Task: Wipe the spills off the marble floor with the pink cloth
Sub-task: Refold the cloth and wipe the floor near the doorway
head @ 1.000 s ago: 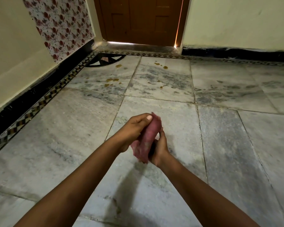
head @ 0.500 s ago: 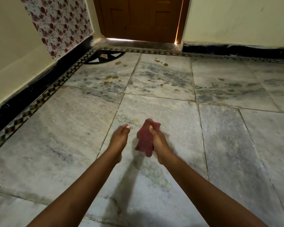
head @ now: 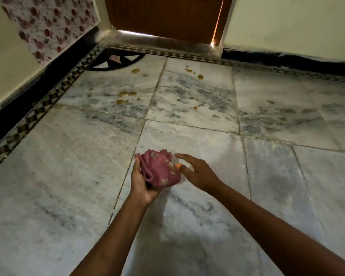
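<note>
Left hand (head: pixel 142 183): palm up, fingers curled round the bunched pink cloth (head: pixel 159 171), held above the marble floor (head: pixel 68 166). Right hand (head: pixel 200 174): fingers straight, spread, thumb tip at the cloth's edge. Spills (head: pixel 127 94): far tiles, well apart.

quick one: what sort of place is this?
Probably an entry corner inside a home: a marble floor edged with a patterned border, a wooden door with daylight under it, and floral wallpaper on the left wall.
</note>
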